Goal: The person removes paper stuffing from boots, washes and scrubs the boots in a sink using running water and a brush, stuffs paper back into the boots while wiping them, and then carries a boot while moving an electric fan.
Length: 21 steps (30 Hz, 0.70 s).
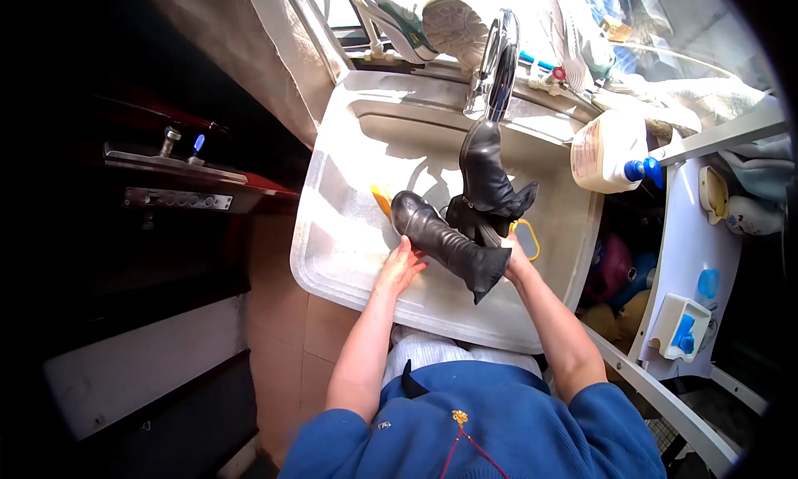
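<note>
A black ankle boot (440,242) lies slantwise over the basin, its toe up and left and its shaft opening down and right. My left hand (403,267) is against the side of this boot with fingers spread. At the boot's shaft end is my right hand (517,259), closed on it, its fingertips partly hidden behind the leather. A second black boot (489,171) stands behind, toe near the tap, shaft end toward me. Dark material between the two boots is partly covered. Below them is the white-grey basin (332,271).
A chrome tap (499,63) hangs over the basin's far edge. Sneakers (453,30) sit on the ledge behind. Inside the basin are an orange item (381,198) and a yellow loop (532,239). A pump bottle (607,150) and a metal rack (665,412) are on the right.
</note>
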### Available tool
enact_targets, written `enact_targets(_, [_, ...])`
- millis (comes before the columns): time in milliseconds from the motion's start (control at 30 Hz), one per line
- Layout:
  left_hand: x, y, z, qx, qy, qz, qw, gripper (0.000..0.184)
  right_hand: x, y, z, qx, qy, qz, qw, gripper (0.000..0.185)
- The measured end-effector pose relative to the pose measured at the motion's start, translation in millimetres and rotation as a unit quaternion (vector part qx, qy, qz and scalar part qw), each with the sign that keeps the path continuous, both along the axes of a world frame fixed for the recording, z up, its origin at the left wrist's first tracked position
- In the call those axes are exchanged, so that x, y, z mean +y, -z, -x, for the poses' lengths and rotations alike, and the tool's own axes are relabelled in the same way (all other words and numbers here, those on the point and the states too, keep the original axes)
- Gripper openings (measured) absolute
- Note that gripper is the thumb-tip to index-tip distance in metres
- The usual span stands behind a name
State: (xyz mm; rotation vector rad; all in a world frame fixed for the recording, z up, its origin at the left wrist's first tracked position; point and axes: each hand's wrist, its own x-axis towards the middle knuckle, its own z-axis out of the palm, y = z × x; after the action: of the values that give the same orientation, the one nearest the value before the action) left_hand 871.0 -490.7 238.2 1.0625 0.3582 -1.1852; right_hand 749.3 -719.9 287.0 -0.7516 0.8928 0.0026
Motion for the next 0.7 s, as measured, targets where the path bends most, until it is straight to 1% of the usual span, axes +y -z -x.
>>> enact_targets(33, [-10,-4,15,0.01,-0.013,0.079,0.997,0.091,6,-4,-3,-0.044,0.015,-0.008,0.999,0.033])
enact_targets(67, [-20,-9,26,0.021,-0.025,0.159,0.987,0.102,8,-2,-4,-0.045,0.014,-0.011,0.999,0.033])
enact_targets(100, [-26,-8,30,0.018,-0.025,0.155,0.988,0.102,11,1,-7,-0.058,0.009,-0.034,0.998,0.034])
enact_targets(167, [-30,-6,34,0.021,-0.096,0.152,0.984,0.1,15,7,-10,-0.058,0.004,-0.078,0.995,0.034])
enact_targets(200, [-28,-10,30,0.022,-0.096,0.148,0.984,0.1,15,13,-12,-0.056,0.004,-0.082,0.995,0.034])
enact_targets(267, [-21,-25,13,-0.027,-0.084,0.161,0.983,0.1,13,31,-20,-0.038,-0.054,0.038,0.997,0.028])
enact_targets(300, [-14,-26,3,-0.035,-0.075,0.19,0.978,0.1,1,25,-24,0.003,-0.185,0.096,0.978,0.025])
enact_targets(333, [-5,-23,-6,-0.07,-0.079,0.174,0.979,0.098,-2,-17,-37,0.043,-0.167,0.055,0.983,0.019])
enact_targets(400, [1,-47,-23,-0.037,-0.154,0.09,0.983,0.099,-9,25,-41,0.102,-0.221,0.222,0.944,0.016])
enact_targets(433, [6,-48,-35,-0.056,-0.157,0.09,0.982,0.1,-4,47,-42,0.077,-0.185,0.271,0.941,0.016])
enact_targets(467, [12,-48,-43,-0.075,-0.159,0.088,0.981,0.101,-4,59,-45,0.123,-0.224,0.269,0.928,0.019])
enact_targets(500, [11,-70,-46,-0.047,-0.159,0.094,0.982,0.098,-3,54,-53,0.155,-0.258,0.233,0.925,0.02])
enact_targets(533, [11,-75,-52,-0.049,-0.16,0.089,0.982,0.098,-2,47,-59,0.185,-0.291,0.196,0.918,0.022])
enact_targets(567, [10,-77,-58,-0.041,-0.186,0.112,0.975,0.096,5,53,-62,0.183,-0.294,0.193,0.918,0.022])
enact_targets(600, [6,-87,-60,-0.053,-0.195,0.122,0.972,0.092,13,67,-65,0.218,-0.304,0.299,0.878,0.025])
enact_targets(633, [1,-97,-63,-0.066,-0.204,0.133,0.968,0.088,17,77,-68,0.25,-0.309,0.402,0.825,0.029])
enact_targets(667, [1,-95,-66,-0.065,-0.204,0.132,0.968,0.088,18,87,-68,0.25,-0.31,0.401,0.825,0.029])
enact_targets(700, [0,-97,-71,-0.086,-0.2,0.117,0.969,0.086,18,85,-71,0.262,-0.335,0.402,0.811,0.033])
